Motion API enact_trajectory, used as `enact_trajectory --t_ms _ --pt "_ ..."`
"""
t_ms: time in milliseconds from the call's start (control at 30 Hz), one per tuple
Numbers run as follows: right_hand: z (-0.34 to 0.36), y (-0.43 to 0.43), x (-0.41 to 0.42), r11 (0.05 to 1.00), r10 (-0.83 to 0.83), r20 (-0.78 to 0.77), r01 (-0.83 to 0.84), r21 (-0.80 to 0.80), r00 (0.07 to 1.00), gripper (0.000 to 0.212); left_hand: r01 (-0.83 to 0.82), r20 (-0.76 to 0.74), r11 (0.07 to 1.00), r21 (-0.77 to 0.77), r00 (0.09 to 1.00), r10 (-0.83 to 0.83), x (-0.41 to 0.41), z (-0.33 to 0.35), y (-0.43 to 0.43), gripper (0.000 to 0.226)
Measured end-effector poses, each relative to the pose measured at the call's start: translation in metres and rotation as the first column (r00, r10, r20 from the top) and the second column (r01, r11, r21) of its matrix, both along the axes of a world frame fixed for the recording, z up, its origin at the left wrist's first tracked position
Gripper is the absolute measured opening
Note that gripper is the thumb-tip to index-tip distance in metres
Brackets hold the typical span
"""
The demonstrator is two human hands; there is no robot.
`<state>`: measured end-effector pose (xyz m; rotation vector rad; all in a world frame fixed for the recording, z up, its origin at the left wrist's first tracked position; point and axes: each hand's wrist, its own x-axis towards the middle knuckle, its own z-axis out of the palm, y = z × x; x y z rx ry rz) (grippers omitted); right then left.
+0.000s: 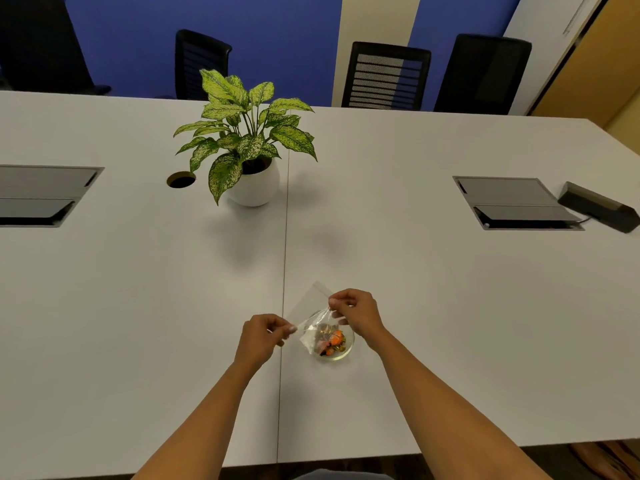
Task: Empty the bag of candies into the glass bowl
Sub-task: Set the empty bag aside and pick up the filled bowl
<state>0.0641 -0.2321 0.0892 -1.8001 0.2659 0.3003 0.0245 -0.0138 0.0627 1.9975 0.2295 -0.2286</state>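
Note:
A clear plastic bag (309, 308) hangs tilted just above the small glass bowl (349, 348) on the white table. My left hand (262, 336) pinches one edge of the bag and my right hand (358, 311) pinches the other. Several wrapped candies (333, 341), orange among them, sit low over the bowl; whether they lie in the bowl or still inside the bag's lower end I cannot tell. The bag's upper part looks flat and transparent.
A potted plant in a white pot (254, 187) stands beyond the bowl. Cable hatches (512, 202) (41, 195) are set into the table at right and left, with a dark box (601, 206) far right. Office chairs (386, 76) line the far side.

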Motion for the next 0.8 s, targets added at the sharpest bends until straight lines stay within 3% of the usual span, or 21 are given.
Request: enact_trajectory --t_ms 133,267,367,433,600,800 --pt "-0.006 0.007 0.0 0.996 0.029 0.032 -0.027 -0.085 0.999 0.011 -0.015 -0.069 1.0 -0.012 0.998 0.014 -0.009 -0.014 0.005 0.01" --pt "-0.017 0.005 -0.004 0.98 0.104 0.023 -0.098 -0.173 0.994 0.031 -0.252 -0.186 0.957 -0.141 0.956 0.225 -0.022 -0.033 0.018 0.015" --pt "-0.03 -0.001 -0.011 0.917 0.165 -0.004 -0.155 -0.367 0.986 0.05 -0.345 -0.231 0.931 -0.115 0.921 0.313 -0.039 -0.055 0.03 0.019" --pt "-0.037 -0.005 -0.017 0.859 0.198 -0.057 -0.201 -0.471 0.979 0.066 -0.367 -0.264 0.926 -0.091 0.905 0.333 -0.049 -0.068 0.035 0.021" --pt "-0.055 -0.016 -0.032 0.805 0.234 -0.169 -0.288 -0.519 0.957 0.102 -0.368 -0.301 0.929 -0.035 0.89 0.342 -0.058 -0.085 0.041 0.023" --pt "-0.065 -0.02 -0.038 0.799 0.212 -0.194 -0.284 -0.53 0.958 0.107 -0.311 -0.243 0.948 0.073 0.916 0.32 -0.063 -0.091 0.04 0.029"
